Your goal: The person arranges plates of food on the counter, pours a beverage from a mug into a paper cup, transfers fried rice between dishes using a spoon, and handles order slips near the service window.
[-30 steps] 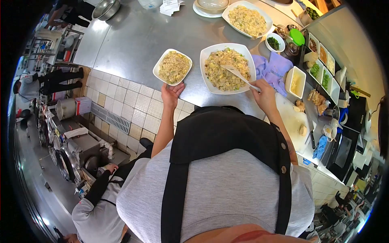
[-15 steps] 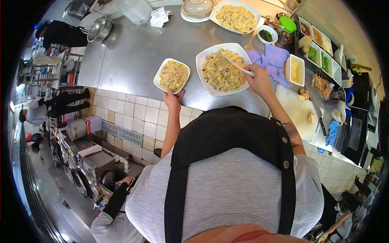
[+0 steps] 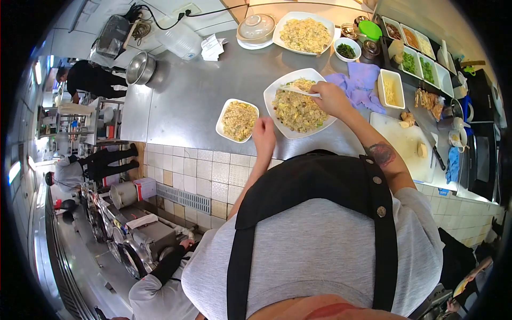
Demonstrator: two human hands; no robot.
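My right hand (image 3: 332,100) grips a white spoon (image 3: 300,91), its bowl end resting in the fried rice (image 3: 300,111) on a large white square plate (image 3: 270,101). To the left sits a small white square bowl (image 3: 220,127) with its own mound of fried rice (image 3: 239,120). Between the two dishes, close to the counter's front edge, is my left hand (image 3: 264,133). Its fingers are curled in, and I see nothing held in them.
Behind stand another plate of fried rice (image 3: 304,35), a lidded clay pot (image 3: 256,28) and a bowl of chopped greens (image 3: 346,50). Purple cloth (image 3: 358,85) lies to the right, before a cutting board (image 3: 401,144) with a knife (image 3: 438,153). Co-workers are at the left.
My left hand has let go of the small bowl and moved right, toward the large plate. My right hand has shifted the spoon back and left over the rice. The view has tilted somewhat.
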